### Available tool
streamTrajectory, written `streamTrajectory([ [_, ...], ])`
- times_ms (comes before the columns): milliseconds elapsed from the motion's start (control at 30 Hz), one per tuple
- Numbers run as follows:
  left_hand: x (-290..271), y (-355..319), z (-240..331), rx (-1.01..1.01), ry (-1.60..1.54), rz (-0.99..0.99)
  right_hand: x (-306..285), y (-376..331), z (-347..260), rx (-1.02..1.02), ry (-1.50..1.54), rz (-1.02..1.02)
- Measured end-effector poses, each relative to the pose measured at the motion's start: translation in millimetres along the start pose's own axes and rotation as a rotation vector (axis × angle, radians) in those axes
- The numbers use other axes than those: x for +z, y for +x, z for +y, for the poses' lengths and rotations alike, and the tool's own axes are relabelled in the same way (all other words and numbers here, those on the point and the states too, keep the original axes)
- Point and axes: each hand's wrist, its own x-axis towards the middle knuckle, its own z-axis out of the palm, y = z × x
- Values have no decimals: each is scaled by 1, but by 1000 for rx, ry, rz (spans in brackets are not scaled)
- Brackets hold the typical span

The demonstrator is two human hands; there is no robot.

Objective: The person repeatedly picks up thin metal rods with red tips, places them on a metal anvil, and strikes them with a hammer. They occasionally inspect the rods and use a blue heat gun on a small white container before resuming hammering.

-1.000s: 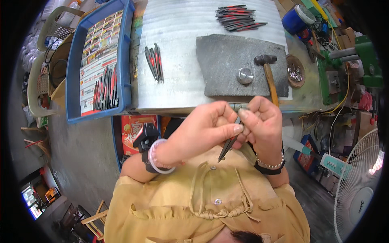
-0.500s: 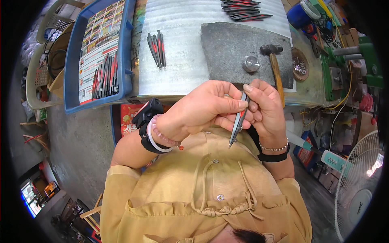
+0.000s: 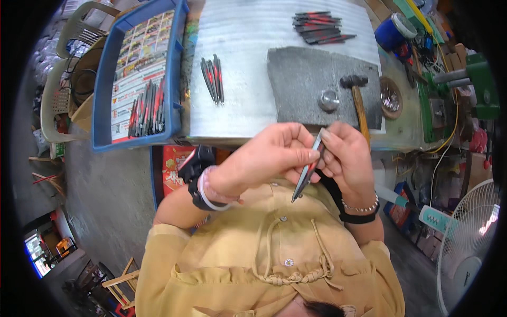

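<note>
By the surface [image 3: 406, 129], left grip [image 3: 274, 157] and right grip [image 3: 346, 154] both clamp one slim tweezer-like tool [image 3: 302, 183], tip bodyward; shared pinch presumably steadies it.

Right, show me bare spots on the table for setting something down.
The white sheet has bare room between the few slim tools and the slab; the slab's left side is bare too. It's crowded at the slab's right, with the metal disc and hammer, and behind it, by the larger pile.
</note>
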Motion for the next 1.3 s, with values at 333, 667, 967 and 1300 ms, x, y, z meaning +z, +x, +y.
streamTrajectory([
  [333, -88, 7, 20, 715, 813, 1145, -165, -32, -112, -570, -275, 431],
  [667, -129, 31, 36, 591, 1265, 1532, -314, 58, -93, -414, -1107, 770],
  [967, -109, 27, 29, 672, 1125, 1470, -292, 72, -105, -388, -1110, 821],
  [1300, -40, -10, 12, 782, 834, 1168, -247, 149, -168, -498, -629, 574],
])
